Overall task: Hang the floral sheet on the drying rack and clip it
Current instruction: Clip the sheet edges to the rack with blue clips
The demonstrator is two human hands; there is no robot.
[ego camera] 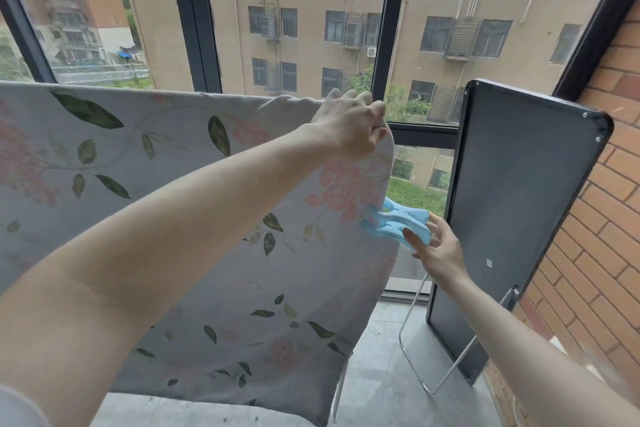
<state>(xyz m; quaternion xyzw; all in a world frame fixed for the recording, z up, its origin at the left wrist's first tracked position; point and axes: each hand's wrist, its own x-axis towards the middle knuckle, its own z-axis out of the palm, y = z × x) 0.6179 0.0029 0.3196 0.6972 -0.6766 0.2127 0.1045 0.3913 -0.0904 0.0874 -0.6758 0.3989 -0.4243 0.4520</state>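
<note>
The floral sheet [194, 204], pale grey with pink blossoms and green leaves, hangs draped over a drying rack [337, 392] in front of a large dark-framed window [194, 17], its cloth spreading from the left edge of the view across to a rounded right-hand corner. Almost all of the rack is hidden by the fabric; only a thin white leg shows below the sheet's lower right edge. A person's left hand [349, 125] reaches across to the top right corner of the sheet, fingers curled over and gripping the cloth where it folds over the top. Lower down, on the sheet's right edge, a light blue clip [398, 224] is clamped onto the fabric beside a pink flower cluster. The right hand [436, 246] is at the clip's outer end, its fingers fairly straight and spread, fingertips touching the handles; whether they are pressing cannot be told. To the right, a dark flat panel [519, 191] with rounded corners and a thin metal leg frame leans upright against a red brick wall [609, 204]. The floor [381, 388] is grey tile. Through the glass stands a tan building with rows of windows.
</note>
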